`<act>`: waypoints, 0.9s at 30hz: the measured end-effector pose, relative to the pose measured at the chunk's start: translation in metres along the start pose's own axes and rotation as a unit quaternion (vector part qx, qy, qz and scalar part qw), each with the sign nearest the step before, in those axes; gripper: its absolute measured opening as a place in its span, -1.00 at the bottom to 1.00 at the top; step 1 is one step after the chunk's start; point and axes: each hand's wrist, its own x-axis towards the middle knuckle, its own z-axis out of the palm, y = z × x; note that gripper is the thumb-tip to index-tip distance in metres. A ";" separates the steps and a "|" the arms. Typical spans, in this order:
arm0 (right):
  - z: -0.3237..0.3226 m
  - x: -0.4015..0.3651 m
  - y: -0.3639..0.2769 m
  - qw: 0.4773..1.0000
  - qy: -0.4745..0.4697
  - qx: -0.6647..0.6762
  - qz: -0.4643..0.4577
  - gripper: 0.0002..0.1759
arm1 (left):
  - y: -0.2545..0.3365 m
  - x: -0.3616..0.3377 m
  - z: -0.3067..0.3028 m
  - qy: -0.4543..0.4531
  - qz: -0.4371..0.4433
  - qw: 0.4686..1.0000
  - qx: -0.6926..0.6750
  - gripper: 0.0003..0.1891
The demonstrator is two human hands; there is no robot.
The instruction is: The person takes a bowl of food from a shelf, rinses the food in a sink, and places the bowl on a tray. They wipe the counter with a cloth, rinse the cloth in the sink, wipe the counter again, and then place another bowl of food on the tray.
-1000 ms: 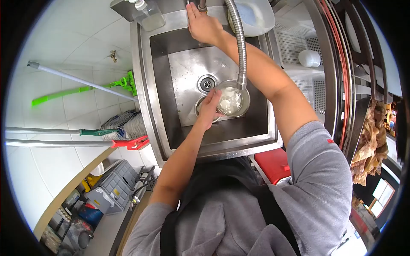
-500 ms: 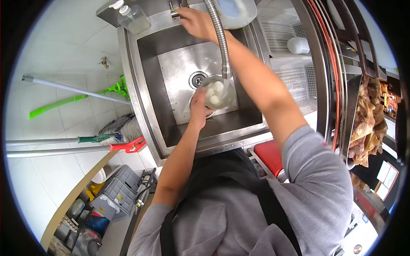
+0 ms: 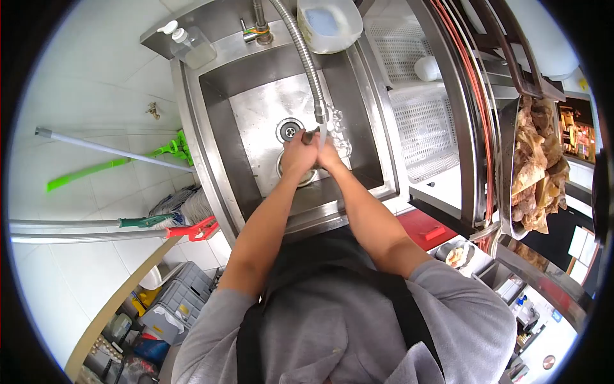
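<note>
Both of my hands are together over the sink [image 3: 256, 121], under the running stream from the spring-hose tap [image 3: 318, 105]. My left hand [image 3: 298, 155] has its fingers curled round something mostly hidden; a small dark part [image 3: 309, 137] shows between the hands. My right hand [image 3: 328, 155] is closed against it from the right, in the water. Below the hands, the rim of a round metal bowl [image 3: 308, 179] shows on the sink floor, partly covered by my wrists. Bright splashing water [image 3: 339, 125] lies just right of the stream. The drain [image 3: 290, 130] is left of the hands.
Pump bottles [image 3: 192, 48] stand at the sink's back left corner. A white tub [image 3: 329, 25] sits at the back right. White baskets [image 3: 422, 131] are on the right, mops [image 3: 185, 208] on the left. A tray of brown food [image 3: 537, 166] is far right.
My right hand has come down from the tap lever to join my left hand under the stream. The bowl of white round pieces held in my left hand no longer shows.
</note>
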 end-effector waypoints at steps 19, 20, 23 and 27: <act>0.125 0.054 -0.103 0.420 -0.099 0.899 0.076 -0.30 | 0.097 -0.014 -0.068 0.120 0.126 0.719 0.672 -0.24; 0.126 0.057 -0.101 0.414 -0.104 0.901 0.079 -0.29 | 0.095 -0.015 -0.070 0.097 0.109 0.765 0.628 -0.22; 0.130 0.064 -0.083 0.423 -0.121 0.893 0.092 -0.28 | 0.092 -0.016 -0.068 0.055 0.075 0.833 0.546 -0.18; 0.079 0.038 -0.069 0.553 -0.116 0.820 0.088 -0.36 | 0.079 -0.006 -0.061 0.050 0.045 0.914 0.400 -0.22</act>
